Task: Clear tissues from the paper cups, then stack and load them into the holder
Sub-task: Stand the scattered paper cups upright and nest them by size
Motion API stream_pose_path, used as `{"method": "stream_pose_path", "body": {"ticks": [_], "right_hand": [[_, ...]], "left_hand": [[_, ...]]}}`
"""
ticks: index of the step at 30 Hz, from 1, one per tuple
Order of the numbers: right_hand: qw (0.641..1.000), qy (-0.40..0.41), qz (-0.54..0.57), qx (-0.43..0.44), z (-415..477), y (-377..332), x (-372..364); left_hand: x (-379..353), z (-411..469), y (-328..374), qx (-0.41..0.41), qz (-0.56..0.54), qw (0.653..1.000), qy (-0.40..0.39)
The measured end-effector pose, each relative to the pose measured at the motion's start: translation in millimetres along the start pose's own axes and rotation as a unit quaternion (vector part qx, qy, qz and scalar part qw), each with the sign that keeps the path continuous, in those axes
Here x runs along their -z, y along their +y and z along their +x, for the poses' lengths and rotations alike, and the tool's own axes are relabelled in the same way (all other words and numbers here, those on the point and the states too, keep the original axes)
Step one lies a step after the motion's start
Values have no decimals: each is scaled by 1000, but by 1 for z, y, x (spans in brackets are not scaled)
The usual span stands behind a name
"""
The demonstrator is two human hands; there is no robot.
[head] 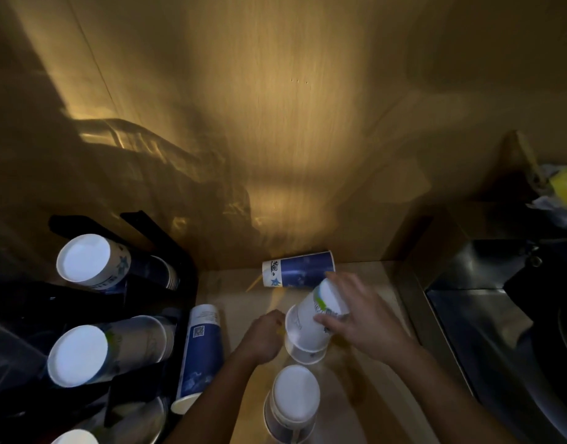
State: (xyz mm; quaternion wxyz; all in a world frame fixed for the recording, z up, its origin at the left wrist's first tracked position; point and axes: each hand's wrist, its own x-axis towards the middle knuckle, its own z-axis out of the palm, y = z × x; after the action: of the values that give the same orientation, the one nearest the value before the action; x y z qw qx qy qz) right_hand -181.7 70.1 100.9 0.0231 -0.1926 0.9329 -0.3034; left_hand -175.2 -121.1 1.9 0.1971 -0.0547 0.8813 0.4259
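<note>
My right hand (362,315) grips a white paper cup (308,318) held upside down and tilted, over another cup (308,355) under it. Beside that cup, my left hand (264,336) is closed; whether it holds something I cannot tell. A blue cup (298,269) lies on its side against the back wall. Another blue cup (200,354) lies along the holder's edge. An upside-down cup stack (291,402) stands near me. The black holder (154,251) at left carries upside-down stacks (86,257) (80,354). No tissue is visible.
A wooden wall rises right behind the counter (365,395). A dark sink (500,315) lies to the right, with a yellow item and crumpled bits (561,190) on the ledge beyond it.
</note>
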Motion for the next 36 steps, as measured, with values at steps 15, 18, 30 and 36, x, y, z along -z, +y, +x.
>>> {"method": "stream_pose_path", "body": {"ticks": [15,18,30,36], "right_hand": [[994,-69,-83,-14,6,37,-56],[994,-62,-86,-33,13,40,-52],[992,-124,-1,-16,66,21,1],[971,-169,-163,36,135,8,-28]], "left_hand": [[-1,-9,52,-59,-278,958,-38],[-1,-2,61,-64,-278,958,-37],[28,-1,39,0,-260,960,102],[34,-21,-9,129,191,941,248]]}}
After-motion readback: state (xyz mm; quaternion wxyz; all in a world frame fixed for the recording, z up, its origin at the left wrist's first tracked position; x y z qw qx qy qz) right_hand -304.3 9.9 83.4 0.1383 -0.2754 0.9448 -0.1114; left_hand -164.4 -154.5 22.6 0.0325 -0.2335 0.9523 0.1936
